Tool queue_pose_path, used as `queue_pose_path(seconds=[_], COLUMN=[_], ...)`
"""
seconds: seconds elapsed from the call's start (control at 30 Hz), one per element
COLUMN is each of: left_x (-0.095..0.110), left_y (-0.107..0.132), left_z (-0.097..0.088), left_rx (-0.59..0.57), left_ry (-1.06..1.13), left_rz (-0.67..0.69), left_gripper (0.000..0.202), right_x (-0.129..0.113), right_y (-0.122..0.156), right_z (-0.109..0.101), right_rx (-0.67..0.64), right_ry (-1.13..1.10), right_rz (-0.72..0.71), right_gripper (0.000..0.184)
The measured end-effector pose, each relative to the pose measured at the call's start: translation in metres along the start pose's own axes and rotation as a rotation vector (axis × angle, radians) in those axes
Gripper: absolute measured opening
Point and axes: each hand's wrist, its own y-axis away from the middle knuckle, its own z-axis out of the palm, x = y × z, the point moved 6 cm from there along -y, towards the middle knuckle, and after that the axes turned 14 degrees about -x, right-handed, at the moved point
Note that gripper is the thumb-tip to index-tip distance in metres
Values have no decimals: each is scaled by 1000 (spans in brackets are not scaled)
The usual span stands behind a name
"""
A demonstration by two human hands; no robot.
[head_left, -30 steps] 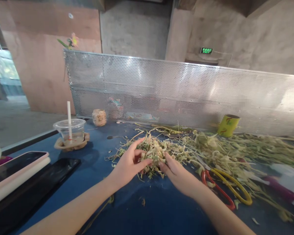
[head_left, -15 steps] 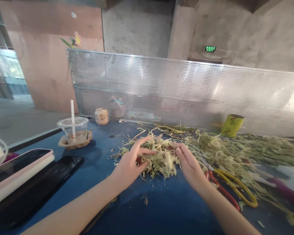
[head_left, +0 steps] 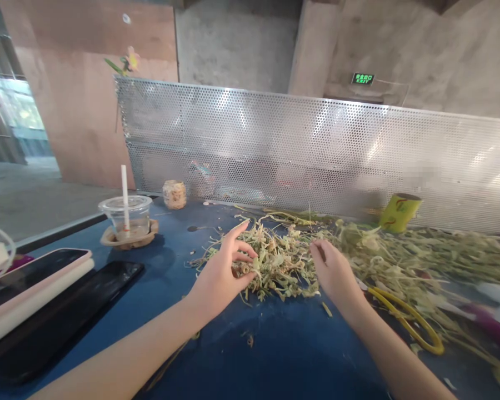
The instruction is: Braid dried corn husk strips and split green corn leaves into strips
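Note:
A loose pile of pale green, dried-looking plant cuttings (head_left: 281, 264) lies on the blue tabletop (head_left: 283, 344) in front of me. At its left edge rests my left hand (head_left: 227, 266), fingers apart and curved around the cuttings without closing on them. On the pile's right side is my right hand (head_left: 333, 272), its thumb and fingers bent together. Whatever may be between those fingertips is hidden or too small to name. Scissors with a yellow handle loop (head_left: 412, 322) lie beyond my right wrist, partly covered by the forearm.
More long stems (head_left: 454, 255) spread across the right side near a yellow-green cylinder (head_left: 400, 212). At left are a lidded plastic cup (head_left: 127, 214) with a straw, a jar (head_left: 174, 194), and phones (head_left: 79, 311). A perforated metal screen (head_left: 250, 144) borders the table's back.
My right hand has shifted right, away from the pile's middle, and now covers the red scissor handle. The cuttings look more spread out. My left hand has stayed nearly in place.

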Motion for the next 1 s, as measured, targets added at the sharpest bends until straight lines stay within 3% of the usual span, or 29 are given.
queue_pose_path(seconds=[0.1,0.17,0.27,0.37,0.57,0.7,0.83,1.0], left_x=[7,13,19,25,29,31,34,36], left_y=[1,2,4,8,13,17,19,20], left_z=[-6,-8,-6,-1,5,3,3,2], left_rx=[63,71,39,27,31,67,71,71], left_ry=[-85,-135,-162,-81,146,213,254,289], left_rz=[50,74,117,232,395,412,390,380], left_gripper=[68,67,67,69,69,69,68,64], right_x=[-5,-27,-64,-82,-90,-95,-93,-94], right_y=[5,14,33,48,58,63,68,72], right_z=[-9,-14,-13,-12,-20,-25,-26,-29], right_rx=[124,170,96,58,171,157,100,144], right_ry=[213,269,289,254,168,172,175,124], right_rz=[4,-206,-614,-786,-789,-814,-823,-808], right_gripper=[28,33,40,36,17,8,12,17])
